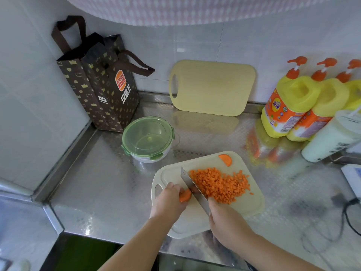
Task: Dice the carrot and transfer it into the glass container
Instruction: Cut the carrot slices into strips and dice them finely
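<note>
A pale cutting board [252,204] lies on the steel counter. On it sits a heap of small orange carrot dice [220,184]. My left hand [169,200] holds a short carrot stub [185,195] down on the board with curled fingers. My right hand [226,222] grips the handle of a cleaver [192,187], whose blade stands between the stub and the dice. A carrot end piece [225,159] lies at the board's far edge. The glass container [148,140] stands behind the board with its green lid on.
A brown paper bag [97,83] stands in the back left corner. A second yellow board [212,88] leans on the tiled wall. Yellow pump bottles [293,102] and a white cup [332,137] crowd the right. Cables [347,212] lie at the right edge.
</note>
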The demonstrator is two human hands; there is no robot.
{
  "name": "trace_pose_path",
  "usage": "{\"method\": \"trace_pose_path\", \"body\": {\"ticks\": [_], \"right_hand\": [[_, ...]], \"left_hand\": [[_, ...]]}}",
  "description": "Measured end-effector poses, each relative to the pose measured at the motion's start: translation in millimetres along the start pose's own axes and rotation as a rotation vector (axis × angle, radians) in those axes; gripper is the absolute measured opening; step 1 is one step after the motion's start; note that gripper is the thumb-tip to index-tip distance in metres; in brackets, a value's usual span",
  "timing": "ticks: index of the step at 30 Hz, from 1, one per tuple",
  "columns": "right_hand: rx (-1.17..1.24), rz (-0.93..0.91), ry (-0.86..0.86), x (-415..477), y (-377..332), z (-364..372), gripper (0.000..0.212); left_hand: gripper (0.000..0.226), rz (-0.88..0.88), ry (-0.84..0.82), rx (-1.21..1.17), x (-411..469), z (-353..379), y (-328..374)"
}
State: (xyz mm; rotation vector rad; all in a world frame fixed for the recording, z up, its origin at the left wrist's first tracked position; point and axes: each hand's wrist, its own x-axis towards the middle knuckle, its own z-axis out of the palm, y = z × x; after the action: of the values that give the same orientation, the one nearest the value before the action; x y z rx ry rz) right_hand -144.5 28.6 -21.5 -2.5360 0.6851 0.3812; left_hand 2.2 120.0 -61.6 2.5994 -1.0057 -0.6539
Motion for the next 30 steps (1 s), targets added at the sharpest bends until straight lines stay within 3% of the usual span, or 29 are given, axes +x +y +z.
{"method": "trace_pose_path", "body": {"ticks": [8,16,30], "right_hand": [[0.021,0.028,-0.004,1,-3,-6,0.013],[-0.112,-0.011,0.008,-11,-14,-10,0.046],[-0.223,0.073,-0.085,-6,-24,-10,0.061]], "left_hand": [[0.024,-0.08,0.055,-0.052,-2,4,9],[0.022,-0.085,0.108,-0.093,-6,9,8],[0.023,-0.078,0.124,-0.1,-4,10,5]]}}
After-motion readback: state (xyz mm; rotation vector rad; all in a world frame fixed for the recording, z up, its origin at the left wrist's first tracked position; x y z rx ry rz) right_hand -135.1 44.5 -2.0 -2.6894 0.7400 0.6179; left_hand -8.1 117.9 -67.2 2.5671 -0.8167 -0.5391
